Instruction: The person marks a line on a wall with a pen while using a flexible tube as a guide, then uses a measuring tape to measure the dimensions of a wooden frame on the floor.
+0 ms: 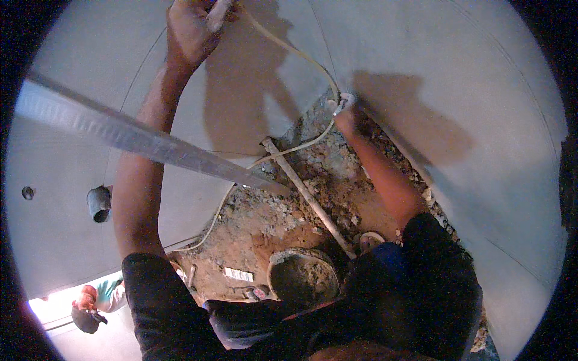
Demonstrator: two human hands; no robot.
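Observation:
My left hand (194,31) is raised against the grey plastered wall at the top, its fingers partly cut off by the picture's edge. It grips a thin yellowish flexible hose (289,47). Lower and to the right, near the corner where the walls meet, my right hand (345,106) closes around the same hose. From there the hose sags down to the left, crosses a wooden pole (307,194), passes by a long metal straightedge (149,140) and trails along the foot of the wall. The straightedge slants in front of my left forearm, its lower end near the ground.
Rubble and loose soil (266,212) cover the ground. A round basin (271,275) holding dirt or mortar stands before me, beside a smaller round container (372,237). A pipe stub (99,205) juts from the left wall. Another person (92,304) is at the lower left.

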